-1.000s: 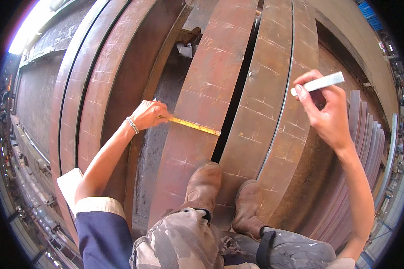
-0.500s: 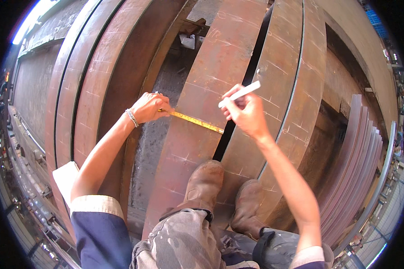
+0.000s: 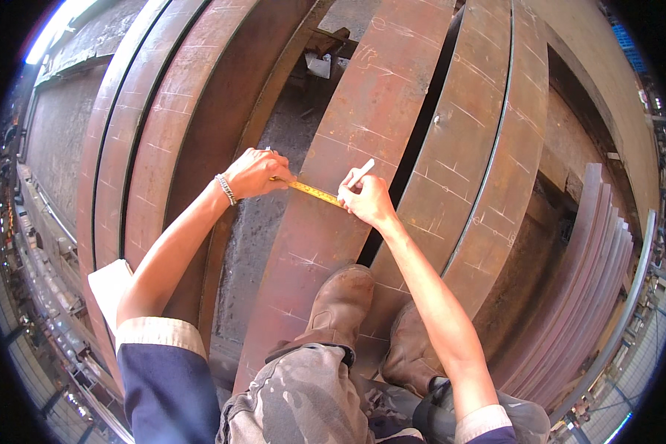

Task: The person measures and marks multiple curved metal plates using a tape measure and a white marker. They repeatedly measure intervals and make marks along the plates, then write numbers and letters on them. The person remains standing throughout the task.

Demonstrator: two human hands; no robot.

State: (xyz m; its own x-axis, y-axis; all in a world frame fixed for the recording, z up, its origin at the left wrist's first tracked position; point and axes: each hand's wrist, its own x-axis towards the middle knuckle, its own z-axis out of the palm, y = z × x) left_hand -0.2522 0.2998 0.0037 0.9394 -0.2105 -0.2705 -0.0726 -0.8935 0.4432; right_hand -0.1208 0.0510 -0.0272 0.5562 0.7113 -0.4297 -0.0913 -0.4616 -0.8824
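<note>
Yellow tape measure [image 3: 314, 192] pinned by closed left hand [image 3: 255, 172]; right hand [image 3: 366, 198] grips white marker [image 3: 360, 174]

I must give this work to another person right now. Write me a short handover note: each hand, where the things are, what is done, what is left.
Left hand: pins one end of the yellow tape measure at the left edge of the rusty steel plate.
Right hand: holds a white chalk marker, tip raised, the hand resting on the tape.
Boots stand on the same plate.
Done: many chalk lines already cross the plates.
Left: no fresh mark is visible at the tape; probably mark there.
</note>
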